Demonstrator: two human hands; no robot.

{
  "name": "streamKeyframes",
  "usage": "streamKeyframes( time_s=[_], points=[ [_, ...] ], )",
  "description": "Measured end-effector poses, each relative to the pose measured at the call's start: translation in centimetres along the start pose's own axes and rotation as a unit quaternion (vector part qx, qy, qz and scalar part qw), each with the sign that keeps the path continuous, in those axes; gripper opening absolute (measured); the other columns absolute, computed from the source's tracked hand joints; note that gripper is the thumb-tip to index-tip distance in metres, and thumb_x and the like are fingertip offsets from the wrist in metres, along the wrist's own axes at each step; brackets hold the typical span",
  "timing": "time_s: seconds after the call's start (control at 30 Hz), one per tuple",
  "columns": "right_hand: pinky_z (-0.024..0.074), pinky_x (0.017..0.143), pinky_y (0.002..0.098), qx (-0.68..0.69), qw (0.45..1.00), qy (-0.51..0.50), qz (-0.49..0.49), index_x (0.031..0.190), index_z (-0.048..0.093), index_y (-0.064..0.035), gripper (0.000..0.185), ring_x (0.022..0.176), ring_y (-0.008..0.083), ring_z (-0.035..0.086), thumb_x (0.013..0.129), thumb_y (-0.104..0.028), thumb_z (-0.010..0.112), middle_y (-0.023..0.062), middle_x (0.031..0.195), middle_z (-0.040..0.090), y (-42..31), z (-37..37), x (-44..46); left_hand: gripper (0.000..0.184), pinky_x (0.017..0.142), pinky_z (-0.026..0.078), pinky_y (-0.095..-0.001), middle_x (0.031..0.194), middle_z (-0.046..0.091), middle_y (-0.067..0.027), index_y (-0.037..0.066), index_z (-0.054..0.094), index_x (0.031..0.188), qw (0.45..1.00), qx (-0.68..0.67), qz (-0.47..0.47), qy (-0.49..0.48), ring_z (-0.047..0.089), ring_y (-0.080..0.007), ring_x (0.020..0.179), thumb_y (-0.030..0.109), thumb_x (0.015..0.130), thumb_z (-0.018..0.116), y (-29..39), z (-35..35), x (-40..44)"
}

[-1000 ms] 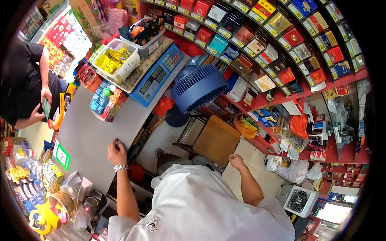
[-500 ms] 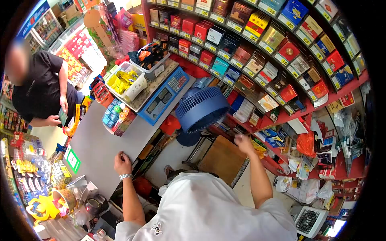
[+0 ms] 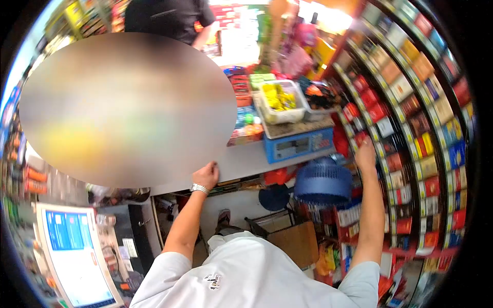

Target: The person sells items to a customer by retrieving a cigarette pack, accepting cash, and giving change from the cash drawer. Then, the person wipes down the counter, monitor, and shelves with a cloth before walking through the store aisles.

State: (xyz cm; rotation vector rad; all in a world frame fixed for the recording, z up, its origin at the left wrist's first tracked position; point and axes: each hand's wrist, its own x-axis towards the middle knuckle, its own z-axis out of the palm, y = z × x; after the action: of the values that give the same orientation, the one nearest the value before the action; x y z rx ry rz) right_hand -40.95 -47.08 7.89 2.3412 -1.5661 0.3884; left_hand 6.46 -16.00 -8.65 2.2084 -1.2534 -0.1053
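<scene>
My left hand (image 3: 206, 174) rests at the near edge of the grey counter (image 3: 245, 155), its fingers curled in and nothing visible in them. A metal-band watch (image 3: 200, 189) is on that wrist. My right hand (image 3: 365, 155) reaches up to the shelf of cigarette packs at the right. Its fingertips are at a red cigarette pack (image 3: 361, 137); blur hides whether they grip it. Just left of the right forearm stands a blue fan (image 3: 323, 182).
A blue scale (image 3: 299, 146) carries a white tub (image 3: 281, 102) of yellow packets. A wooden-seated stool (image 3: 295, 244) stands below the fan. A monitor (image 3: 77, 256) is at lower left. Beyond the counter is a person in black (image 3: 167, 20). A large blurred patch covers the upper left.
The view has swung left, bringing the monitor in. My right hand has moved from low beside the stool up to the cigarette shelf. My left hand stays at the counter edge.
</scene>
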Motion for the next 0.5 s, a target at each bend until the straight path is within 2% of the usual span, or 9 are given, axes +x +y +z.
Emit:
streamKeyframes(
  time_s=[0.03,0.07,0.1,0.13,0.2,0.27,0.37,0.43,0.5],
  points=[
    [0.0450,0.097,0.0486,-0.010,0.995,-0.076,0.056,0.129,0.043,0.0122,0.048,0.111,0.0460,0.056,0.085,-0.005,0.052,0.0321,0.122,0.055,-0.1,-0.2,0.7,0.016,0.063,0.053,-0.0453,0.075,0.067,-0.0138,0.013,0.069,0.091,1.000,0.002,-0.020,0.012,0.066,-0.0345,0.074,0.025,0.084,0.061,-0.2,0.3,-0.1],
    [0.0458,0.097,0.0478,-0.025,0.981,-0.152,0.113,0.138,0.036,0.0127,0.055,0.112,0.0456,0.056,0.089,-0.008,0.048,0.0317,0.126,0.054,-0.1,-0.6,1.4,0.014,0.062,0.053,-0.0457,0.075,0.066,-0.0142,0.012,0.068,0.087,0.998,-0.032,0.015,0.042,0.065,-0.0346,0.072,0.023,0.082,0.062,-0.7,1.0,0.0],
    [0.0468,0.095,0.0478,-0.038,0.981,-0.144,0.121,0.138,0.036,0.0123,0.054,0.111,0.0450,0.057,0.089,-0.009,0.049,0.0314,0.126,0.054,0.3,0.5,1.7,0.012,0.062,0.052,-0.0461,0.074,0.065,-0.0147,0.011,0.068,0.083,0.994,-0.063,0.055,0.073,0.065,-0.0346,0.070,0.022,0.081,0.063,-1.2,1.1,0.3],
    [0.0478,0.094,0.0478,-0.055,0.980,-0.137,0.134,0.137,0.036,0.0119,0.054,0.110,0.0444,0.058,0.089,-0.010,0.049,0.0312,0.125,0.055,1.1,1.7,1.7,0.012,0.062,0.052,-0.0461,0.074,0.065,-0.0147,0.011,0.068,0.083,0.994,-0.064,0.044,0.079,0.065,-0.0346,0.070,0.022,0.081,0.063,-1.0,1.1,0.5],
    [0.0490,0.092,0.0476,-0.068,0.982,-0.113,0.135,0.135,0.039,0.0113,0.053,0.108,0.0432,0.060,0.088,-0.010,0.051,0.0306,0.121,0.056,1.1,2.6,2.0,0.011,0.060,0.051,-0.0452,0.073,0.065,-0.0153,0.010,0.067,0.079,0.998,0.027,0.043,-0.030,0.063,-0.0346,0.067,0.020,0.078,0.063,-0.9,0.7,1.1],
    [0.0501,0.090,0.0474,-0.081,0.981,-0.093,0.148,0.133,0.042,0.0108,0.052,0.105,0.0420,0.061,0.087,-0.010,0.054,0.0300,0.118,0.058,1.5,3.3,2.0,0.012,0.060,0.051,-0.0453,0.074,0.065,-0.0153,0.008,0.065,0.076,0.998,0.019,0.037,-0.040,0.062,-0.0351,0.066,0.020,0.077,0.063,-1.1,0.7,1.1],
    [0.0506,0.089,0.0476,-0.074,0.972,-0.130,0.181,0.133,0.042,0.0104,0.053,0.105,0.0407,0.062,0.088,-0.014,0.055,0.0305,0.117,0.059,0.8,2.3,2.4,0.012,0.060,0.051,-0.0457,0.074,0.065,-0.0155,0.009,0.066,0.075,0.998,0.006,0.039,-0.049,0.062,-0.0356,0.066,0.021,0.077,0.063,-1.5,1.0,1.1],
    [0.0499,0.092,0.0476,-0.065,0.956,-0.195,0.211,0.136,0.040,0.0078,0.054,0.108,0.0415,0.060,0.090,-0.017,0.054,0.0284,0.124,0.056,0.1,1.2,2.8,0.013,0.060,0.051,-0.0456,0.077,0.066,-0.0145,0.009,0.066,0.080,0.997,0.013,0.036,-0.062,0.062,-0.0360,0.067,0.021,0.079,0.063,-1.2,0.6,0.9],
    [0.0492,0.093,0.0479,-0.068,0.961,-0.172,0.203,0.138,0.038,0.0076,0.057,0.111,0.0412,0.059,0.089,-0.017,0.054,0.0284,0.128,0.054,-0.7,0.7,2.7,0.011,0.062,0.051,-0.0458,0.079,0.066,-0.0137,0.010,0.066,0.084,0.999,-0.010,0.039,-0.031,0.063,-0.0360,0.068,0.020,0.080,0.062,-0.9,0.3,0.9]
  ],
)
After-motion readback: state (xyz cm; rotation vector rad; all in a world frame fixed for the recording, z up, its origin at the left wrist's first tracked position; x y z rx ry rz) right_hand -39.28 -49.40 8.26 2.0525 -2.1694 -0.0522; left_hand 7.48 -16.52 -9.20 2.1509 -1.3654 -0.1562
